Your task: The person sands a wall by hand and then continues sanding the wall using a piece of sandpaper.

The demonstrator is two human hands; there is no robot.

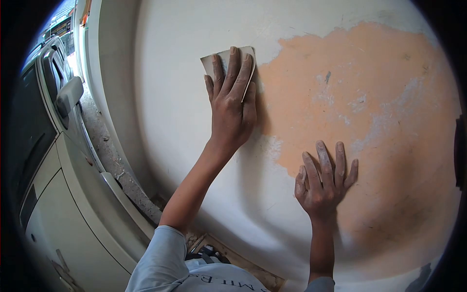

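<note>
My left hand (pixel 231 100) presses a sheet of sandpaper (pixel 208 62) against the wall, its fingers spread over the sheet and the thumb beside the sheet's right edge. The wall (pixel 180 97) is off-white there, just left of a large peach-coloured patch (pixel 311 97) with whitish smears and small scuffs. Lower and to the right, my right hand (pixel 323 182) lies on the peach patch with fingers spread and nothing in it. Pale dust coats its fingers.
A light-coloured vehicle (pixel 73 194) with a side mirror (pixel 70 96) stands close on my left. Between it and the wall runs a strip of rough, littered ground (pixel 116 155). Dark items (pixel 209 252) lie at the wall's foot near my body.
</note>
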